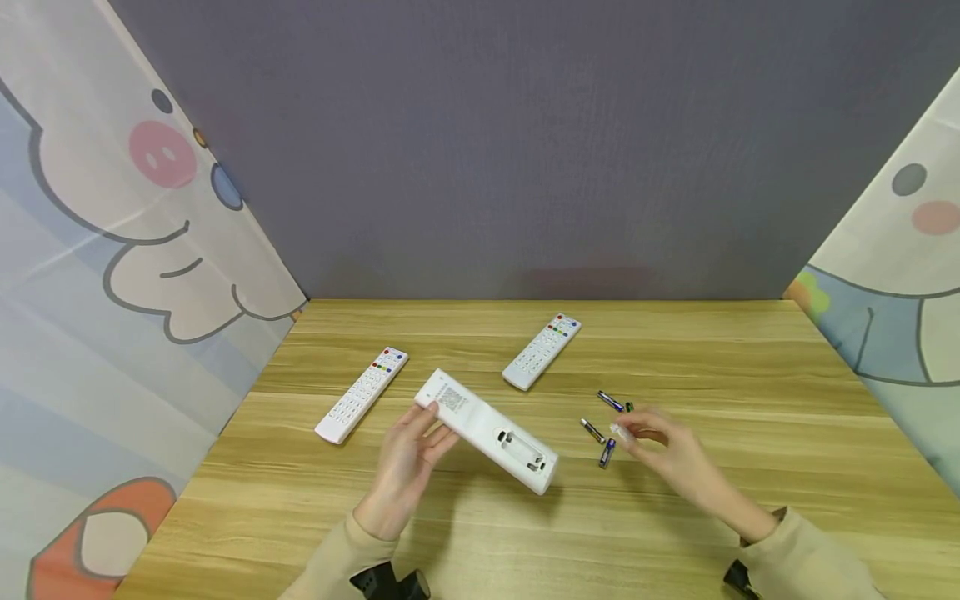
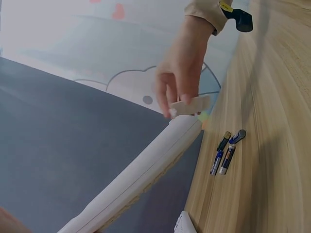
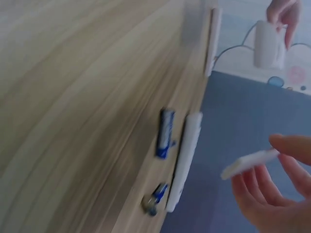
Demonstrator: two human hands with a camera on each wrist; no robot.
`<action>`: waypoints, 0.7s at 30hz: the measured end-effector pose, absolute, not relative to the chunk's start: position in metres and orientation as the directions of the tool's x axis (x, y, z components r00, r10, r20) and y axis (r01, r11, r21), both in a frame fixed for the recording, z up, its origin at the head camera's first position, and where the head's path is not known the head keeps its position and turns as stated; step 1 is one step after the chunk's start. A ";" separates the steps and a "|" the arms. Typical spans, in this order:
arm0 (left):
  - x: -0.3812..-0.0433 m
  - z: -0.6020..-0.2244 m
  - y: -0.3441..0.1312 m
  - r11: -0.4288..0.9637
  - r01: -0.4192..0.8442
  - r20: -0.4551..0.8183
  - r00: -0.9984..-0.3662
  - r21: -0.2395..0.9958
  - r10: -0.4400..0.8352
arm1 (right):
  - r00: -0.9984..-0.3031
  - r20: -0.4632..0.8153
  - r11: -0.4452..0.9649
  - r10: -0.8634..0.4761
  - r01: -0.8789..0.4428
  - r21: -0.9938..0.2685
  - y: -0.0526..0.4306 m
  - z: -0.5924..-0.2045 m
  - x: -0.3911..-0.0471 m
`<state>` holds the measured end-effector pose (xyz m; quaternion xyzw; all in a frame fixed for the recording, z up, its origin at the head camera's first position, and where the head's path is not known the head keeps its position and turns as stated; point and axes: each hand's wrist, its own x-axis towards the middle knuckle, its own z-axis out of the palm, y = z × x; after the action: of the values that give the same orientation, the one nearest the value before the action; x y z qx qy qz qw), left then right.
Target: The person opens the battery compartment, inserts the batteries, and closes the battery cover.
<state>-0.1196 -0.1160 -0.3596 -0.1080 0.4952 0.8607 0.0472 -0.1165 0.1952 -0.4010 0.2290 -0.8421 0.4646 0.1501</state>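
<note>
A white remote control (image 1: 480, 421) is held up over the table by my left hand (image 1: 397, 475), which pinches its far end between thumb and fingers. Its back faces up, showing a printed square code and an uncovered battery compartment (image 1: 521, 450) with no battery visible inside. To the right, my right hand (image 1: 675, 462) pinches a small white battery cover (image 3: 250, 162) between thumb and fingers, apart from the remote. Just left of that hand, several small batteries lie on the table, among them a blue battery (image 1: 607, 453) and a black one (image 1: 592, 431).
Two more white remotes lie buttons up on the wooden table (image 1: 720, 350): one remote (image 1: 362, 395) at the left, another remote (image 1: 542, 352) towards the back. A dark grey panel (image 1: 525, 150) rises behind the table, with cartoon-printed sheets (image 1: 75, 333) at both sides.
</note>
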 end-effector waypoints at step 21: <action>-0.120 -0.362 -0.120 -0.503 -0.197 -0.251 -0.967 0.842 -0.042 | -0.850 0.198 0.732 -0.488 -0.522 -0.437 0.225 -0.417 -0.133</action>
<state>-0.1204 -0.1203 -0.3623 -0.1202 0.4965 0.8585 0.0451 -0.1333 0.2250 -0.4172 0.2716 -0.9300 0.2453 0.0351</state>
